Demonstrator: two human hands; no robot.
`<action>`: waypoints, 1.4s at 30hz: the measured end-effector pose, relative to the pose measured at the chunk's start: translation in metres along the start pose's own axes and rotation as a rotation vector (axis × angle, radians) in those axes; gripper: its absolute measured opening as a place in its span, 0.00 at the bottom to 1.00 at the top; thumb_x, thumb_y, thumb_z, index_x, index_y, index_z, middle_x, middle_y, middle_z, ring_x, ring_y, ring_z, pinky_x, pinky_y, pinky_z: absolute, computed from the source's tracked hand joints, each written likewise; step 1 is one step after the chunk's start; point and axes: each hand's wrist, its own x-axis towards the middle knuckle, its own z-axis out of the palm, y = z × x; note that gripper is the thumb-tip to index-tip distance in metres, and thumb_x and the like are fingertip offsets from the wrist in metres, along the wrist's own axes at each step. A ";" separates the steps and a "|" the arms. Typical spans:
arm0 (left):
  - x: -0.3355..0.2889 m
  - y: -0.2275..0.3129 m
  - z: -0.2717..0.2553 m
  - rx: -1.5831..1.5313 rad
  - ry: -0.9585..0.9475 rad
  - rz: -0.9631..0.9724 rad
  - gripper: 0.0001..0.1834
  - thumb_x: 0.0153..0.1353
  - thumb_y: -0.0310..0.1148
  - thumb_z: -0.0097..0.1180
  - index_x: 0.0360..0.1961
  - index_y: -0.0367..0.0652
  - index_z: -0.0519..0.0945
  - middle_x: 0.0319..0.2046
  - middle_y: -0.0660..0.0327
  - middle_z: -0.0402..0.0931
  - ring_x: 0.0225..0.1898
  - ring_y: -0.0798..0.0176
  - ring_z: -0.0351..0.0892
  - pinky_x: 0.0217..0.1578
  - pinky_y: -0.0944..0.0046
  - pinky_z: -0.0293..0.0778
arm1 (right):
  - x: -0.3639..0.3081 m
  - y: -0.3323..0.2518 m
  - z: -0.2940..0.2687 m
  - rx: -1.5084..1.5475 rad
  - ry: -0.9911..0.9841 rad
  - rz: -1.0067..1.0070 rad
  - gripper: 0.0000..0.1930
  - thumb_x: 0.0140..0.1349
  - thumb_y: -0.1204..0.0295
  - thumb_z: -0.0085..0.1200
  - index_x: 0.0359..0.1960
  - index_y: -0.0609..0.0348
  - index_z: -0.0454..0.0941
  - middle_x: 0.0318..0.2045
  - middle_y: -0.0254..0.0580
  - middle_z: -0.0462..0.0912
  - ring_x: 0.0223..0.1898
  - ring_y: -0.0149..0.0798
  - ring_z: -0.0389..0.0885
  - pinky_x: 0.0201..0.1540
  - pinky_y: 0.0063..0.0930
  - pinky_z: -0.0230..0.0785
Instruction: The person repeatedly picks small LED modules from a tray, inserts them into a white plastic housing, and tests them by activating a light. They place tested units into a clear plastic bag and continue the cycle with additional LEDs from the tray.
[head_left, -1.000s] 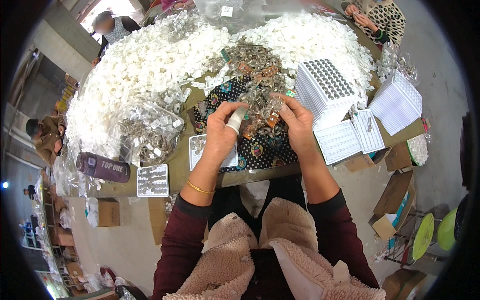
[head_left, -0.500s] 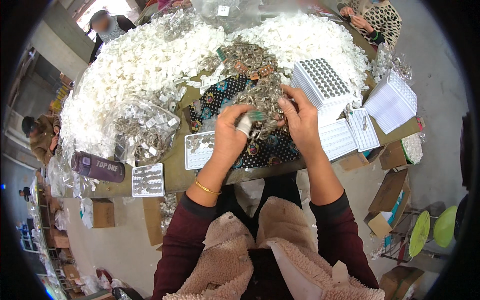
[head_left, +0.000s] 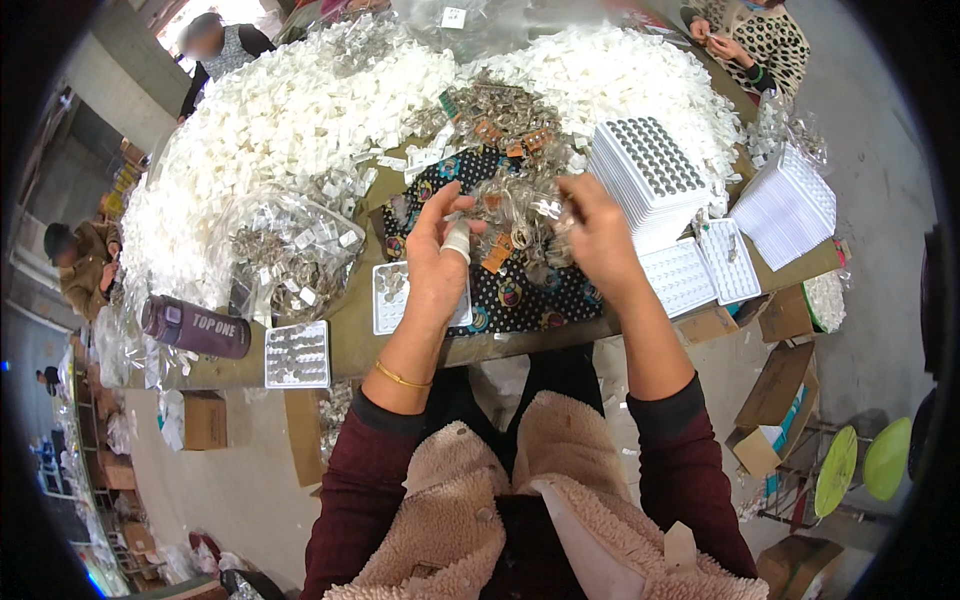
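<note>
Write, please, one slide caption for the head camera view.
Left hand and right hand at heaped metal pieces on a dotted cloth, near stacked white trays.

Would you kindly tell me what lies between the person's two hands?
In the head view, a tangle of small metal pieces with orange cards lies between the left hand and right hand, over polka-dot cloth.

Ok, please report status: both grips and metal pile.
Left grip open beside metal pile. Right grip at pile, hold unclear. Pile on dotted cloth. White tray stack close right.
</note>
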 end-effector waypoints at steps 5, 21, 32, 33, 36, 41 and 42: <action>-0.007 0.003 0.008 0.170 0.099 0.217 0.21 0.69 0.21 0.45 0.63 0.35 0.73 0.55 0.53 0.76 0.49 0.63 0.79 0.53 0.64 0.73 | 0.004 -0.004 -0.001 0.122 0.031 -0.003 0.18 0.61 0.77 0.62 0.52 0.67 0.76 0.43 0.46 0.77 0.39 0.39 0.81 0.40 0.30 0.74; -0.025 0.026 0.027 0.712 -0.068 0.688 0.24 0.50 0.19 0.64 0.51 0.38 0.78 0.48 0.54 0.78 0.52 0.47 0.76 0.52 0.53 0.67 | -0.015 -0.012 0.007 0.538 0.031 0.206 0.20 0.72 0.72 0.48 0.59 0.76 0.67 0.43 0.53 0.83 0.38 0.41 0.88 0.38 0.28 0.84; -0.036 0.042 0.031 0.721 0.067 0.934 0.18 0.55 0.30 0.63 0.48 0.39 0.81 0.44 0.58 0.79 0.48 0.50 0.76 0.53 0.50 0.66 | -0.024 -0.017 0.028 0.501 0.018 0.069 0.22 0.72 0.77 0.45 0.65 0.72 0.63 0.49 0.51 0.80 0.45 0.33 0.81 0.46 0.24 0.75; -0.038 0.043 0.034 0.663 0.108 0.888 0.19 0.55 0.32 0.64 0.48 0.40 0.81 0.44 0.57 0.79 0.47 0.50 0.76 0.53 0.51 0.66 | -0.026 -0.019 0.028 0.475 0.004 0.066 0.22 0.72 0.77 0.46 0.66 0.72 0.63 0.49 0.50 0.80 0.45 0.31 0.80 0.47 0.23 0.74; -0.038 0.045 0.033 0.632 0.121 0.805 0.18 0.55 0.33 0.68 0.47 0.41 0.81 0.39 0.59 0.78 0.42 0.53 0.74 0.47 0.54 0.65 | -0.034 -0.026 0.024 0.322 -0.071 0.023 0.22 0.71 0.78 0.48 0.66 0.71 0.63 0.47 0.46 0.80 0.45 0.28 0.78 0.47 0.22 0.73; -0.039 0.050 0.020 0.636 -0.005 0.722 0.13 0.54 0.29 0.70 0.41 0.42 0.82 0.29 0.62 0.75 0.34 0.57 0.72 0.40 0.57 0.64 | -0.042 -0.029 0.022 0.407 -0.151 0.103 0.23 0.69 0.79 0.52 0.65 0.69 0.66 0.43 0.39 0.79 0.42 0.24 0.77 0.44 0.19 0.72; -0.042 0.050 0.021 0.586 -0.012 0.646 0.12 0.55 0.29 0.69 0.39 0.42 0.82 0.28 0.62 0.75 0.33 0.57 0.72 0.40 0.58 0.65 | -0.043 -0.028 0.022 0.452 -0.154 0.120 0.23 0.69 0.79 0.53 0.65 0.68 0.67 0.44 0.37 0.78 0.41 0.23 0.77 0.42 0.17 0.71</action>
